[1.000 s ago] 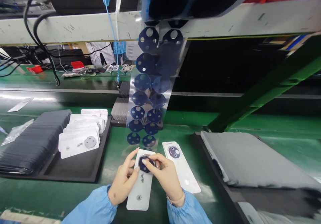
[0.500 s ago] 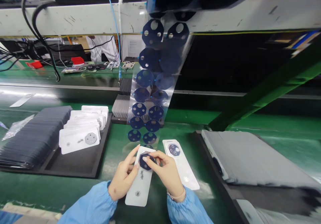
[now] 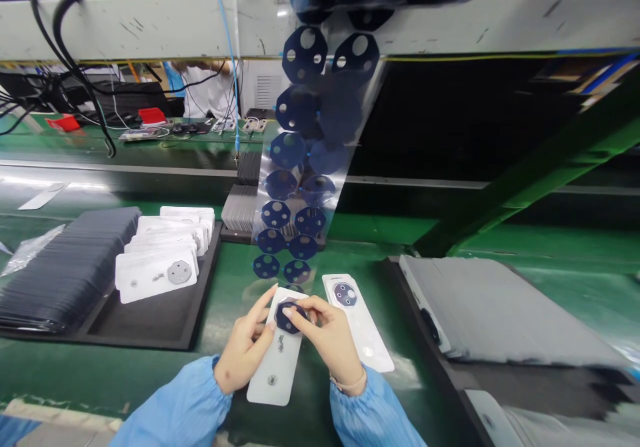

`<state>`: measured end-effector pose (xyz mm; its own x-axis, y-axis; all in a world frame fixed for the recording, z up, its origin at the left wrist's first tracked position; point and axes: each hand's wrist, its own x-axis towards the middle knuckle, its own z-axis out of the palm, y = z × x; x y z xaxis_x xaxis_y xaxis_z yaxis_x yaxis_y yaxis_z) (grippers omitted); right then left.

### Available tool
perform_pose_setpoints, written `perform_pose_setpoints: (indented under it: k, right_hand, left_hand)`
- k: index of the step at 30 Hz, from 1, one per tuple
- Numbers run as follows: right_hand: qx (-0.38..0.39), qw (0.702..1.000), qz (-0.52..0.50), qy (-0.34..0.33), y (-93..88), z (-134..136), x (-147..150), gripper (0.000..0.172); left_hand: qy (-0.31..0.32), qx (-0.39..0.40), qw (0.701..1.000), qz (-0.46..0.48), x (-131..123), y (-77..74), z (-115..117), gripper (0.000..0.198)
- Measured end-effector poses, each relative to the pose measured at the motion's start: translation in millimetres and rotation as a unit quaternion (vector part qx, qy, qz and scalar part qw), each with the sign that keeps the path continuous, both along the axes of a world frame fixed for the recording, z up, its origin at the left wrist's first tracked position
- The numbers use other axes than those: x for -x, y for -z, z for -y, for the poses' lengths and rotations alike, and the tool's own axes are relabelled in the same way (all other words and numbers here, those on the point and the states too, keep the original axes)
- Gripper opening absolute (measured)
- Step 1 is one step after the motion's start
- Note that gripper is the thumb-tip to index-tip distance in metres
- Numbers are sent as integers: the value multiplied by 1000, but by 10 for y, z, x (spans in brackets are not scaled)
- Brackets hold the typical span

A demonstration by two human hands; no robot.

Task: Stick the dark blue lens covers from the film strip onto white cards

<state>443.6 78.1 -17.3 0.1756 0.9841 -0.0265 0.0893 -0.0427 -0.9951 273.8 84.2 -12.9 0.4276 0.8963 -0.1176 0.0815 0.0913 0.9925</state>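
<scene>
A white phone back cover [image 3: 277, 365] lies on the green bench in front of me. My left hand [image 3: 243, 353] grips its left edge, fingers curled against it. My right hand [image 3: 327, 340] pinches a dark blue octagonal film sticker [image 3: 287, 316] and presses it on the cover's camera area. A second white cover [image 3: 357, 323] with a sticker in place lies just to the right. A clear strip carrying several blue stickers [image 3: 300, 167] hangs from above down to the covers.
A black tray [image 3: 160, 320] at the left holds stacked white covers [image 3: 163, 260] and a row of dark covers [image 3: 65, 273]. A grey stack in a tray [image 3: 500, 320] lies at the right. Another person in white [image 3: 210, 93] works beyond the far bench.
The view has shifted slightly; both hands stay on the cover, the right fingers still pressing the blue sticker onto it.
</scene>
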Motion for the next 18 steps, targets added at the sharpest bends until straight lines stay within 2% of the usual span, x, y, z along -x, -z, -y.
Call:
perform_pose_setpoints:
  k: [10, 18]
  right_hand:
    - [10, 1000, -6, 14, -37, -7, 25, 20]
    - [4, 999, 28, 26, -30, 1, 38, 20]
  left_hand:
    - [1, -2, 1000, -4, -16, -41, -1, 64]
    - [-4, 11, 1000, 11, -19, -1, 14, 64]
